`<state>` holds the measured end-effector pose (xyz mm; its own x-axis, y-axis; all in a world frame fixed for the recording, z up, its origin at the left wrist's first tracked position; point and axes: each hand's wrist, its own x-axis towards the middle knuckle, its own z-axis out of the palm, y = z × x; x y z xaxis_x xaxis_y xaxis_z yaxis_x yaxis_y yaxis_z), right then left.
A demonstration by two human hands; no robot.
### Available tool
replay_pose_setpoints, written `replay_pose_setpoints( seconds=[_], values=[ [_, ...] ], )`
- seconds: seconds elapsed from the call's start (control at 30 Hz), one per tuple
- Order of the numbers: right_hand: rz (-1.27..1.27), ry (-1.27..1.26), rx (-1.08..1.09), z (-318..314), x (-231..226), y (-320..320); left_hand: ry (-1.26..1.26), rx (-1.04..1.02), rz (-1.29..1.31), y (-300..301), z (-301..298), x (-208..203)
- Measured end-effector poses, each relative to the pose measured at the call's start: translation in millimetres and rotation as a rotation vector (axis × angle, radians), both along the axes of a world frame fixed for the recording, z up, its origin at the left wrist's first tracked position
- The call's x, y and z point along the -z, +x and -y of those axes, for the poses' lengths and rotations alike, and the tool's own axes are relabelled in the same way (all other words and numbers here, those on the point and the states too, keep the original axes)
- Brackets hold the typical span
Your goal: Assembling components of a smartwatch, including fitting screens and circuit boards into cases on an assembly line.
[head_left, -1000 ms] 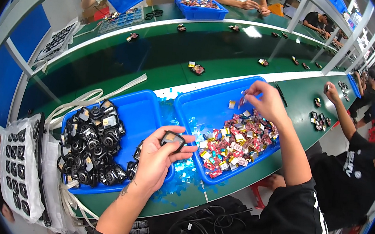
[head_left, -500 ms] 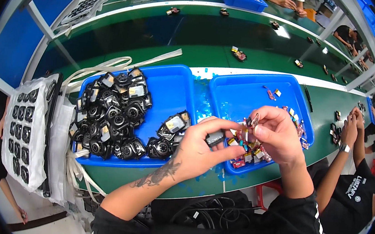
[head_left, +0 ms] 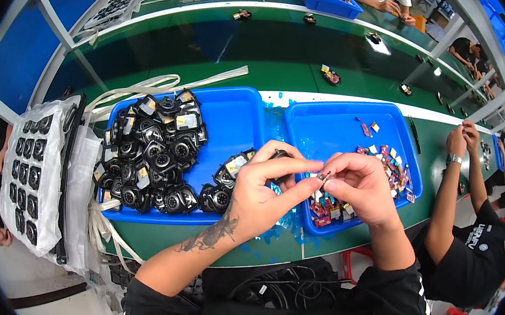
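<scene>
My left hand (head_left: 264, 192) is curled around a black plastic housing (head_left: 279, 155), mostly hidden by the fingers. Its thumb and forefinger reach the fingertips of my right hand (head_left: 364, 191). Between the fingertips, the right hand pinches a small dark part (head_left: 325, 178), too small to name. Both hands are above the near left side of a blue tray (head_left: 317, 124) that holds many small red circuit boards with silver and yellow pieces (head_left: 395, 172). To the left, another blue tray (head_left: 232, 115) carries a heap of black round-faced housings (head_left: 160, 157), with several more near my left wrist.
A green conveyor belt (head_left: 264, 42) with scattered small assemblies (head_left: 330, 75) runs beyond the trays. White straps (head_left: 168, 84) lie at the left. Foam sheets of black parts (head_left: 32, 174) stand far left. A co-worker's arms (head_left: 449, 190) are at the right; a black tool (head_left: 415, 134) lies beside the right tray.
My hands have come closer together, fingertips now meeting at the small part. The left hand has turned, hiding more of the housing. On the belt, assemblies have shifted slightly right.
</scene>
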<state>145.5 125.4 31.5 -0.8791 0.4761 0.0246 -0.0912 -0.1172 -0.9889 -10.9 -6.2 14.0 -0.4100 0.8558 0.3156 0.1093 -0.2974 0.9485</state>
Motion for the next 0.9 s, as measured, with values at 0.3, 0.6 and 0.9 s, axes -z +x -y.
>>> replay_pose_setpoints(
  seconds=[0.3,0.6,0.9],
  values=[
    [-0.027,0.727,0.156,3,-2,-5,-0.064,0.093,0.187,-5,-2,1],
    [-0.134,0.634,0.072,-10,6,-6,-0.133,0.2,0.418,-8,-3,6],
    [-0.511,1.54,0.133,-5,6,-15,-0.125,0.073,0.423,-6,-4,10]
  ],
)
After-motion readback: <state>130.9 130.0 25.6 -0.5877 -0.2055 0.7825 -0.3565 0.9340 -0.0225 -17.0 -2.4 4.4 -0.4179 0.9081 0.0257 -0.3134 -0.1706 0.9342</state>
